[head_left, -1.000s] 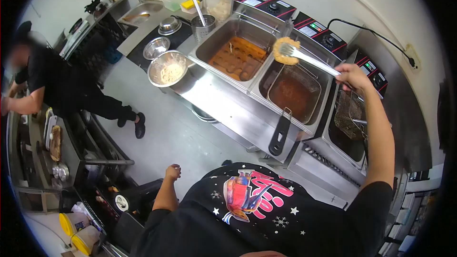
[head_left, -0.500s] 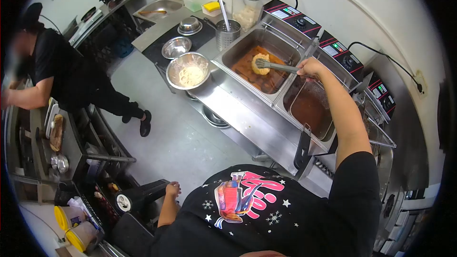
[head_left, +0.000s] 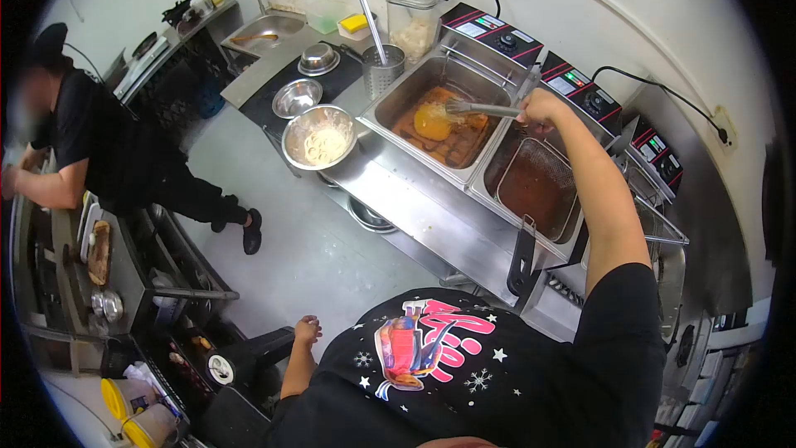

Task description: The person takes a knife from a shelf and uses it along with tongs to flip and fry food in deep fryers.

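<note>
My right hand (head_left: 541,109) is closed around metal tongs (head_left: 489,109), held out over the left fryer vat (head_left: 387,105). A round golden piece of battered food (head_left: 432,121) lies in the bubbling oil. The tongs' tips are right beside its right edge; whether they touch it I cannot tell. Thin dark strips show in the oil near it. My left hand (head_left: 308,330) hangs low at my side, fingers loosely bent and holding nothing. It is nearest a black bin-like object with a round white top (head_left: 220,369).
A second vat holds a wire basket (head_left: 539,187) with a black handle (head_left: 521,259). A steel bowl of batter-coated strips (head_left: 290,143) sits left of the fryer, near a perforated utensil holder (head_left: 383,76). A person in black (head_left: 116,129) leans over the left counter.
The golden piece, held up in the tongs before, now lies lower in the oil, with bubbles around it. My view has shifted slightly. My left hand still hangs at my side.
</note>
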Available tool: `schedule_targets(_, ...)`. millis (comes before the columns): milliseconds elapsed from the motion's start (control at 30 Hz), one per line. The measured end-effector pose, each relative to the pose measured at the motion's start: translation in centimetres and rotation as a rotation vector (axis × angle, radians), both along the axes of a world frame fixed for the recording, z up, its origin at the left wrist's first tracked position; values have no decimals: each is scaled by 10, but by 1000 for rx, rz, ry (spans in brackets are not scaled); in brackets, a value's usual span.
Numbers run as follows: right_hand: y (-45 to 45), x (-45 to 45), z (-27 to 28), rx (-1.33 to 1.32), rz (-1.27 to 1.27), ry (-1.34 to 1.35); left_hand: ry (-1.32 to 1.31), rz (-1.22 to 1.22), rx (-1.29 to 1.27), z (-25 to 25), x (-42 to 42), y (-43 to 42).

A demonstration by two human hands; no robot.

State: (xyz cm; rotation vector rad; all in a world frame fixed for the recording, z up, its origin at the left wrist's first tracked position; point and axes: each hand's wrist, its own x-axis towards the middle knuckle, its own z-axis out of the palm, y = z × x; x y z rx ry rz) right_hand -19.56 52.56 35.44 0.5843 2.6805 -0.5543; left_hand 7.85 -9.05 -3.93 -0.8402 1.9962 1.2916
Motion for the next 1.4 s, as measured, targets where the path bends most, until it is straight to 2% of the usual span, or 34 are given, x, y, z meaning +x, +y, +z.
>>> schedule_targets(67, -9, 13, 24, 174, 63, 18, 3, -30, -19, 8, -11, 7)
schedule_targets(167, -20, 36, 34, 495, 262, 278, 53, -44, 20, 4, -19, 10)
schedule_targets(200, -36, 48, 45, 527, 209, 246, 77, -44, 43, 4, -20, 10)
schedule_targets(333, -35, 71, 30, 689, 385, 484, 9, -200, -100, 34, -28, 19)
schedule_targets(600, -42, 105, 22, 661, 388, 540, 13, -317, -166, 19, -31, 4)
schedule_targets(733, -43, 111, 20, 656, 330, 466, -7, -246, -135, 5, -29, 3)
schedule_targets(867, -42, 118, 21, 635, 370, 570, 31, -212, -66, 3, -15, 15)
schedule_targets(933, -40, 121, 19, 669, 440, 645, 45, -228, -81, 6, -4, 21)
schedule_targets(1000, -40, 120, 20, 674, 440, 614, 47, -275, -147, 35, 13, 42)
schedule_targets(1100, -41, 121, 17, 672, 442, 586, 56, -213, 2, 10, 47, 37)
schedule_targets(1167, -39, 122, 10, 656, 433, 570, -93, -12, 86, -50, 68, 27)
schedule_targets(1200, -37, 122, 6, 643, 424, 556, 13, -87, 75, -84, 81, 18)
schedule_targets(1300, -34, 134, 10, 547, 356, 525, 174, -246, -132, -83, 113, 19)
schedule_targets(1333, -33, 139, 14, 507, 326, 517, 138, -124, -88, -83, 122, 25)
schedule_targets(1400, -27, 141, 20, 369, 271, 435, 141, -188, -129, -75, 134, 35)
